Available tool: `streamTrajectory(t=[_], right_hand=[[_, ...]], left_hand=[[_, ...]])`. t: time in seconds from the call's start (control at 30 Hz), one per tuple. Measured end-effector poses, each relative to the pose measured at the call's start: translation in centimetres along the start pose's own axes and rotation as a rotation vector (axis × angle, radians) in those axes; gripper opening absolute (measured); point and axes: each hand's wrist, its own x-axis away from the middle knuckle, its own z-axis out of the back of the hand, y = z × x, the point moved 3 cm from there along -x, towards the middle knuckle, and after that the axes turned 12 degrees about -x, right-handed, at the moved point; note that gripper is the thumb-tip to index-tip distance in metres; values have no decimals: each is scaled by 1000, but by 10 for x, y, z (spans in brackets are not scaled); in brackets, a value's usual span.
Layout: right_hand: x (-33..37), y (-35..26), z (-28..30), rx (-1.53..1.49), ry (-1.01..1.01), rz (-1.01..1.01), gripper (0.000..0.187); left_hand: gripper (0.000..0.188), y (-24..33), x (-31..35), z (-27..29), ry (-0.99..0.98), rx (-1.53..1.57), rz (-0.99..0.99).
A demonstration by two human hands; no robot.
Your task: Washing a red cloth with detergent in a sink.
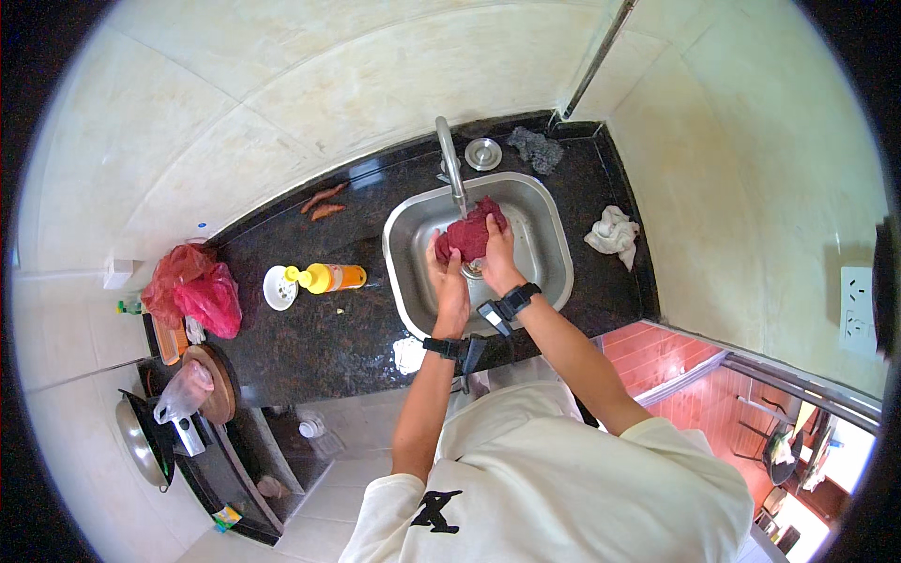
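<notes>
Over sink basin (pixel 546 253), close to faucet (pixel 447 148) spout: dark red cloth (pixel 467 236), bunched, gripped from two sides. Left hand (pixel 449 274): fingers curled round cloth's left part, thumb on top. Right hand (pixel 500 255): closed on right part, thumb on top. Black wristband (pixel 518 300) on right wrist. Behind sink: round metal disc (pixel 483 154), dark grey mesh cloth (pixel 536 150). Right of sink: crumpled white cloth (pixel 614 235) on dark counter (pixel 305 347). Left: yellow bottle (pixel 336 278) beside small white bowl (pixel 276 289); reddish-brown long pieces (pixel 328 212) near wall (pixel 357 84). Farther left: red plastic bag (pixel 219 300).
</notes>
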Motion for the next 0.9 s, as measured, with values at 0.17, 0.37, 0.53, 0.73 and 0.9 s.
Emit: streamTrajectory(t=[0.17, 0.37, 0.53, 0.73, 0.9], right_hand=[[0, 6, 9, 107, -87, 177, 37], [10, -8, -5, 308, -93, 82, 45], [6, -1, -2, 147, -162, -238, 36], [-3, 5, 8, 0, -112, -373, 38], [-1, 0, 4, -318, -51, -512, 60]], left_hand=[[52, 24, 5, -33, -3, -224, -67], [54, 22, -1, -36, -106, -346, -6], [48, 2, -20, -23, -256, -430, -8], [35, 7, -35, -23, -241, -530, 3], [32, 6, -32, -19, -248, -620, -160]])
